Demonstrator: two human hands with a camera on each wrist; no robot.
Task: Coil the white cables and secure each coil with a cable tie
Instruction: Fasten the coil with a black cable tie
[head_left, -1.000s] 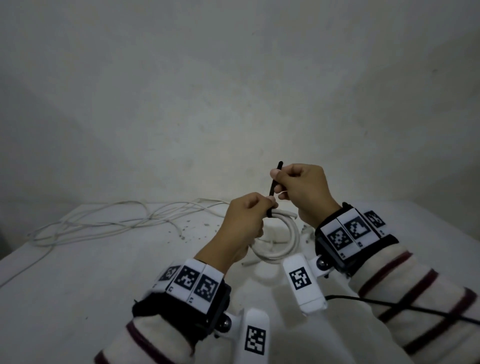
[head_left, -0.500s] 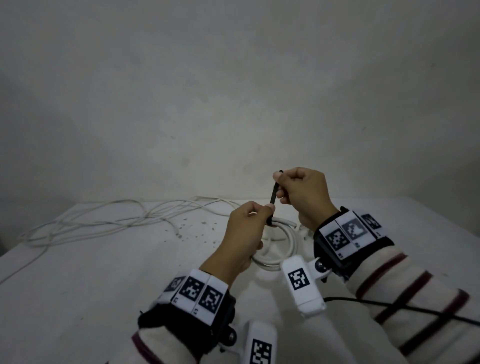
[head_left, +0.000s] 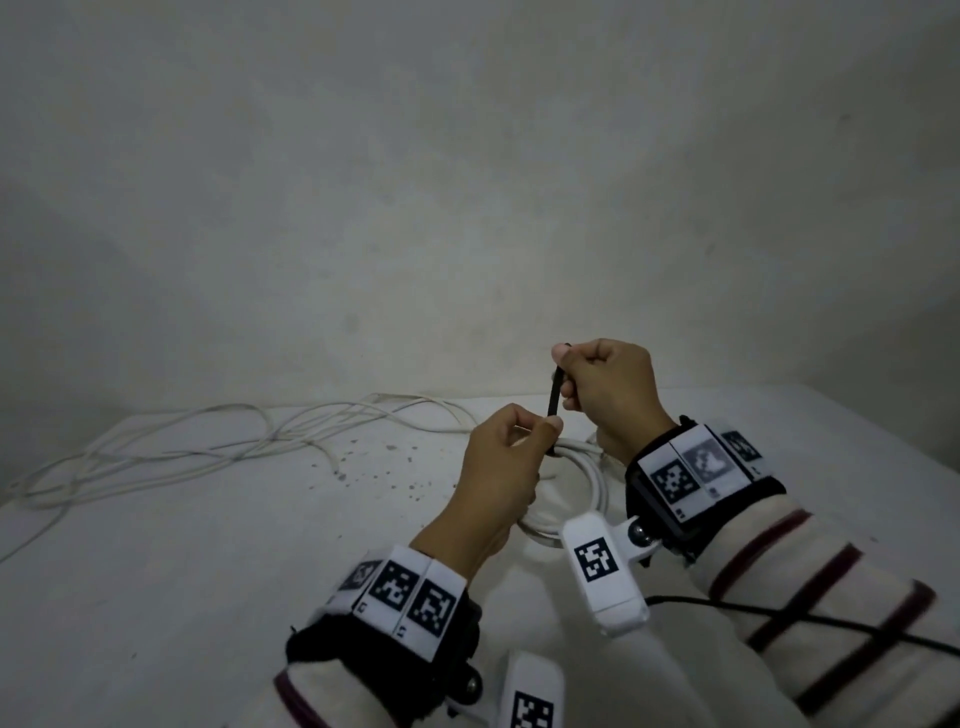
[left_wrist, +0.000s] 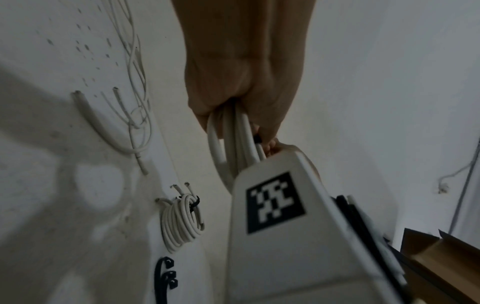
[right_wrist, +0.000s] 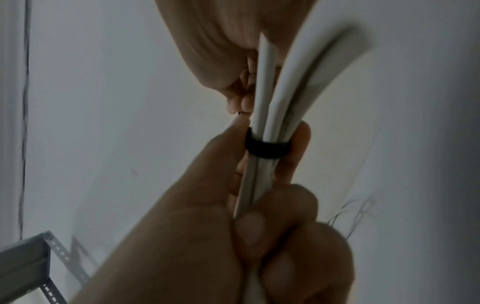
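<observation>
My left hand (head_left: 511, 457) grips a coil of white cable (head_left: 587, 488) held above the white table (head_left: 156, 571), fingers curled round its strands (left_wrist: 241, 131). A black cable tie (head_left: 555, 397) is looped round the bundle (right_wrist: 267, 147). My right hand (head_left: 597, 384) pinches the tie's free tail between thumb and forefinger, just above the left hand, and holds it taut and upright. Loose white cables (head_left: 208, 441) lie tangled on the far left of the table. A finished coil with a black tie (left_wrist: 182, 220) lies on the table in the left wrist view.
Spare black cable ties (left_wrist: 165, 275) lie on the table near the finished coil. A short curved cable offcut (left_wrist: 96, 123) lies by the loose cables. A cardboard box (left_wrist: 441, 261) and a grey perforated metal bracket (right_wrist: 33, 259) sit at the edges. A plain wall (head_left: 467, 182) stands behind.
My right hand has drawn the tie's tail upward, so less tail shows above its thumb and the loop sits tighter on the coil. My left hand stays on the coil.
</observation>
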